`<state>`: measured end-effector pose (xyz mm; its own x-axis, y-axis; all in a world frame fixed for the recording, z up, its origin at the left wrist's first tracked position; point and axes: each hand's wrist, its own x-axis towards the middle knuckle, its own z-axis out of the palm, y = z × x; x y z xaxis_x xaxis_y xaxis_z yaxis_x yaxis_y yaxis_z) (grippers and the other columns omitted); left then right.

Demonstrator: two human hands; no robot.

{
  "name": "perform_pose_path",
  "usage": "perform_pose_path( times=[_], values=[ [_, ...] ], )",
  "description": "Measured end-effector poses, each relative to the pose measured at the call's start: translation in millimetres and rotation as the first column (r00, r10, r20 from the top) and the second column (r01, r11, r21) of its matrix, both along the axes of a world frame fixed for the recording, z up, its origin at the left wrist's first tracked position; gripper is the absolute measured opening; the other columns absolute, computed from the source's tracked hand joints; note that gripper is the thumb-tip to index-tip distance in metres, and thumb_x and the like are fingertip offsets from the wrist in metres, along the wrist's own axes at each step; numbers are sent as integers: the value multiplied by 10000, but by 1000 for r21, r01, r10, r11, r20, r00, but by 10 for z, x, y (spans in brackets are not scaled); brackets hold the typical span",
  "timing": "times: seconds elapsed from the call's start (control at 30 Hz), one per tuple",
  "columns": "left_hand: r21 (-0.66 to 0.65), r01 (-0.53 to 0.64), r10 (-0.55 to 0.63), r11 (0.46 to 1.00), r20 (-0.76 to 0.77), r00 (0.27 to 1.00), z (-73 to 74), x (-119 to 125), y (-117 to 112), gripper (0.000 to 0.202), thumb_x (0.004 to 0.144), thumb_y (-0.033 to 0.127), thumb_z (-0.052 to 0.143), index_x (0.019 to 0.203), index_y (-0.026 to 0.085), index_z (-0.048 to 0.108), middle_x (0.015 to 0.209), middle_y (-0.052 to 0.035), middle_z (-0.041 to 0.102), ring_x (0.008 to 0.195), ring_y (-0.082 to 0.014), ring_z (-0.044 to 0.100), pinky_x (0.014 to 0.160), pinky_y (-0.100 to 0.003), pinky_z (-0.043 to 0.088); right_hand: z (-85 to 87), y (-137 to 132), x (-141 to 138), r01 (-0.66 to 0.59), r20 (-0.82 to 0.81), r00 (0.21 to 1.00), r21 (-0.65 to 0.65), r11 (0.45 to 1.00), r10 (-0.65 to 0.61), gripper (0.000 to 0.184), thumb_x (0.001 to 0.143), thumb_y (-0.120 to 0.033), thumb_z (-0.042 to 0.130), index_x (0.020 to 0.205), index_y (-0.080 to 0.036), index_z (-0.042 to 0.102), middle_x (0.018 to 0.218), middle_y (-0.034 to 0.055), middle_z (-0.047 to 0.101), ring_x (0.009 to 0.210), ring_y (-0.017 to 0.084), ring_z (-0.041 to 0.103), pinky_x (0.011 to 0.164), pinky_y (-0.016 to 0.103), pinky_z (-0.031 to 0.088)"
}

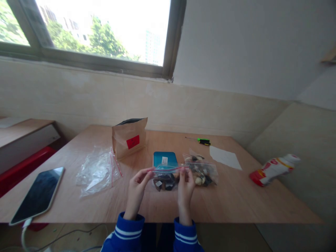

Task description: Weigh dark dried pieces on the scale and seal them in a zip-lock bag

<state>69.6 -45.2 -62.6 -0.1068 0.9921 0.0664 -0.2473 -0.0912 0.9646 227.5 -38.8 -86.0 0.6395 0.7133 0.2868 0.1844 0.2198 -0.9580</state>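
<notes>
Between my two hands is a clear zip-lock bag (166,182) with dark pieces inside and a red-and-blue seal strip along its top. My left hand (139,182) pinches the strip's left end, and my right hand (186,180) pinches its right end. Just behind the bag lies a flat blue box (164,157) with a white label, partly covered by the bag's top. Close by my right hand, more clear zip-lock bags (203,174) hold pale and dark pieces that I cannot name.
A brown paper pouch (130,140) with a red label stands open at the back. Empty plastic bags (97,171) and a tablet (39,194) with a cable lie left. Rightward are screwdrivers (202,141), white paper (225,157) and a red-and-white bottle (274,169), all on the wooden table (223,206).
</notes>
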Motion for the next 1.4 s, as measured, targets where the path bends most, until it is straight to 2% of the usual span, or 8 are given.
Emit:
perform_pose_path(
  times=[0.13,0.3,0.47,0.63,0.77,0.9,1.23,1.4],
  values=[
    [21,-159,159,987,-8,987,26,59,-27,228,766,353,704,925,198,755,983,-67,752,992,-242,661,915,-328,480,4,-45,-39,-105,56,993,-9,994,105,492,845,-639,470,735,-179,608,703,56,660,694,205,618,690,315,484],
    [72,-77,71,994,81,994,94,157,-92,162,720,292,756,825,169,760,1000,-113,739,1012,-260,655,933,-323,468,49,-132,-116,-268,141,953,-26,963,269,417,902,-555,454,802,-196,642,815,72,698,790,213,651,736,314,507],
    [81,-274,274,958,21,962,31,75,-124,196,780,370,688,886,209,724,821,-38,724,749,-183,669,688,-264,524,120,-196,-91,-123,82,989,-13,992,124,466,888,-586,455,776,-184,663,724,78,713,679,217,667,674,322,520],
    [117,-357,366,927,-62,929,54,-11,-146,227,795,416,658,905,223,704,766,-6,685,614,-136,620,557,-218,496,173,-234,-85,-112,46,993,-37,993,113,494,869,-607,473,752,-175,682,658,76,719,586,217,665,607,321,518],
    [103,-337,343,936,-49,938,105,-27,-135,335,759,436,693,1016,222,671,758,4,675,575,-125,605,511,-207,481,215,-262,-54,-226,84,969,-72,971,231,488,887,-580,468,804,-171,720,796,97,750,755,246,694,726,354,529],
    [69,-291,294,954,-23,956,120,-24,-123,330,729,443,719,927,186,662,702,-16,691,582,-151,628,507,-225,480,255,-289,-29,-402,104,909,-33,915,403,452,926,-533,434,1014,-196,722,1089,101,722,1043,255,652,946,402,481],
    [107,-235,254,966,-224,941,32,-250,-103,272,737,446,701,761,175,702,711,-32,698,720,-178,626,692,-258,477,280,-370,95,-278,102,952,-109,954,289,542,896,-605,423,777,-165,716,737,95,744,713,245,703,692,339,545],
    [111,-249,267,962,-214,939,25,-270,-137,276,779,458,658,777,183,674,727,-8,684,746,-168,625,726,-262,471,253,-367,135,-338,18,940,-75,938,340,424,856,-562,537,898,-168,689,721,74,755,709,232,714,696,311,541]
  ],
)
